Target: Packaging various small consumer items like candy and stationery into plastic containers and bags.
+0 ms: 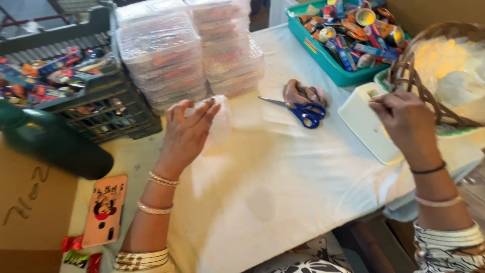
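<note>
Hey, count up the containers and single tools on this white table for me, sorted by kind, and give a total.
Stacks of clear plastic lidded boxes: 2
Crates of small packets, one black and one teal: 2
Brown wicker basket: 1
Blue-handled scissors: 1
White plastic dispenser block: 1
Orange phone case: 1
Total: 8

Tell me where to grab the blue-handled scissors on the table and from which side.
Probably take the scissors by the blue loop handles, coming from the right and near side. They lie flat on the white cloth, blades shut and pointing left toward the stacked clear boxes; the handles face the right hand, which is nearer than the left hand.
</note>
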